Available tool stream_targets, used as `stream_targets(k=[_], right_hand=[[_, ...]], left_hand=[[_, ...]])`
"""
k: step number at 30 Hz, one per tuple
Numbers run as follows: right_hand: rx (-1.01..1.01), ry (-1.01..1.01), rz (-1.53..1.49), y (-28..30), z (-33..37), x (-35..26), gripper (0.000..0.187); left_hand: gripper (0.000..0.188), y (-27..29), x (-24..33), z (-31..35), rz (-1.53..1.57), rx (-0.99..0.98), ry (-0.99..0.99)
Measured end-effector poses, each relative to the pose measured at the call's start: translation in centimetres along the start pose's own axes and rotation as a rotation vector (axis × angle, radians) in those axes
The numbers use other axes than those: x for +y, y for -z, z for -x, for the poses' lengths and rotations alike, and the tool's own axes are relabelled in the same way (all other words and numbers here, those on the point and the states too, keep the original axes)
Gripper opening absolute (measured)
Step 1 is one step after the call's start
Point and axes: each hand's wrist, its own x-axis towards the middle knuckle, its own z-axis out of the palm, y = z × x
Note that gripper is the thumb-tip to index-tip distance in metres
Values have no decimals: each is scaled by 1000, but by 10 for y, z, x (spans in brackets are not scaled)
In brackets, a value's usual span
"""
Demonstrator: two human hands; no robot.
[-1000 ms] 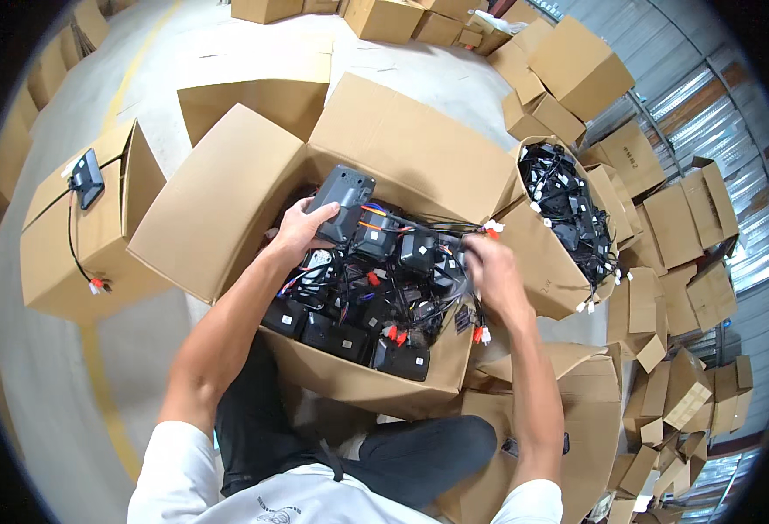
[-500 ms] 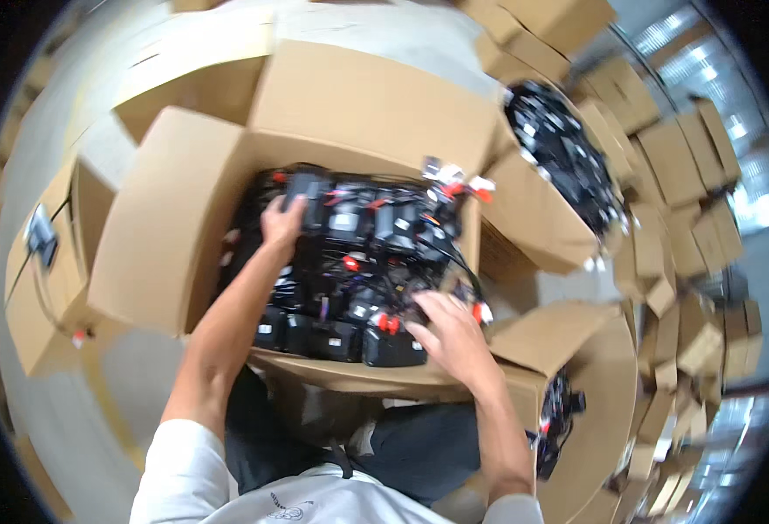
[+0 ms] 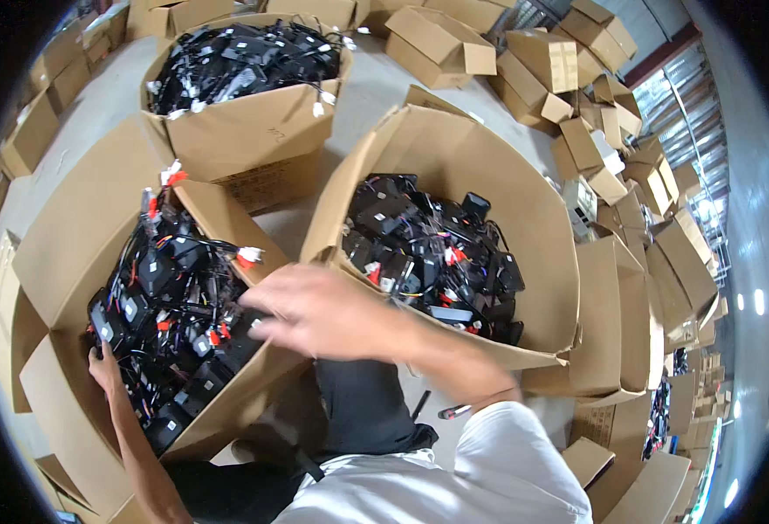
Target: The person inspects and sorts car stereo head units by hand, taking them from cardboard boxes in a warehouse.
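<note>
My left hand (image 3: 104, 370) is at the left wall of an open cardboard box (image 3: 254, 377), its fingers closed on the lower end of a flat black plastic module (image 3: 108, 320). That box holds a tangle of black modules with cables and red and white connectors (image 3: 173, 177). Over the box's right edge hangs my right hand (image 3: 319, 313), slightly blurred, fingers apart, with nothing seen in it. Its palm side is hidden. A second box (image 3: 524, 201) stands to the right, with similar black modules (image 3: 454, 229) heaped inside.
Beyond these, another box (image 3: 254, 131) is filled with black cabled parts (image 3: 245, 59). Many cardboard boxes (image 3: 441, 48) are piled at the back and right. My legs (image 3: 363, 406) are close to the near side of the boxes.
The view has swung right, bringing the second box of modules into full sight. My right hand has risen off the modules to the box's right edge; my left stays at the left side.
</note>
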Motion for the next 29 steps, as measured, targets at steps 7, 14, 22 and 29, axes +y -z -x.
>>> stream_targets(k=[7,14,22,29], right_hand=[[110,-770,404,197,187,206,35],[-202,-1423,633,198,361,308,39],[160,-1630,343,143,399,337,78],[191,-1798,325,157,390,367,67]], left_hand=[[52,35,43,55,391,-226,14],[30,39,103,187,242,-513,-107],[27,40,120,193,300,-438,-115],[25,48,132,195,195,-468,-148]])
